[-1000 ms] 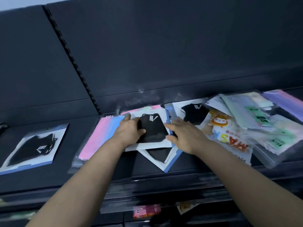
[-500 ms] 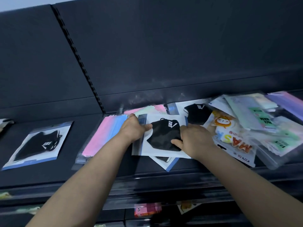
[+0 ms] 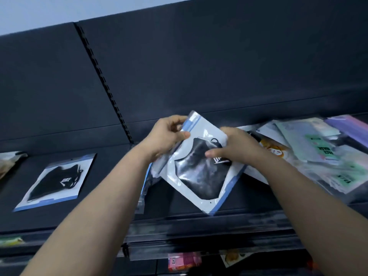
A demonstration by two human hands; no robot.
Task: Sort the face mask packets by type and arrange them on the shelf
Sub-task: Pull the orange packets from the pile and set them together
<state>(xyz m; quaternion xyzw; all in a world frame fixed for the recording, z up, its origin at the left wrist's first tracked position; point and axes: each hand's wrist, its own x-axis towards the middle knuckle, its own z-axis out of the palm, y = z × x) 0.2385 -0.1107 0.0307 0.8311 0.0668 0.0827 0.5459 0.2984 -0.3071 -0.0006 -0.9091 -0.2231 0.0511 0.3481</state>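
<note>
1. Head view. As both forearms reach up from the bottom of the frame, the two hands meet on one black mask packet (image 3: 199, 176), held over the middle of the dark shelf (image 3: 99, 204).
2. Left hand (image 3: 165, 136): fingers curled, thumb pressed flat on the front. It pinches the packet's upper-left corner, right at the blue strip.
3. Right hand (image 3: 237, 148): fingers wrapped over the upper-right edge, thumb laid across the clear front on the black mask. A firm grip, not an open palm.
4. The packet is tilted, its blue-strip end up and left, its lower corner pointing toward the shelf's front edge. It has a white backing, blue edging and a glossy clear film with glare. The black mask inside carries white lettering, partly hidden by the right thumb.
5. Whether the lower corner touches the shelf cannot be told.
6. A second black mask packet (image 3: 55, 181) lies flat on the shelf well to the left, alone, its white logo showing.
7. A loose pile of packets (image 3: 318, 152) sits just right of the hands: green-labelled ones, a cartoon packet (image 3: 272, 150) and a purple packet (image 3: 350, 128) at the far edge.
8. More packets lie under the held one, mostly hidden.
9. A pink box (image 3: 183, 260) is on the level below.
</note>
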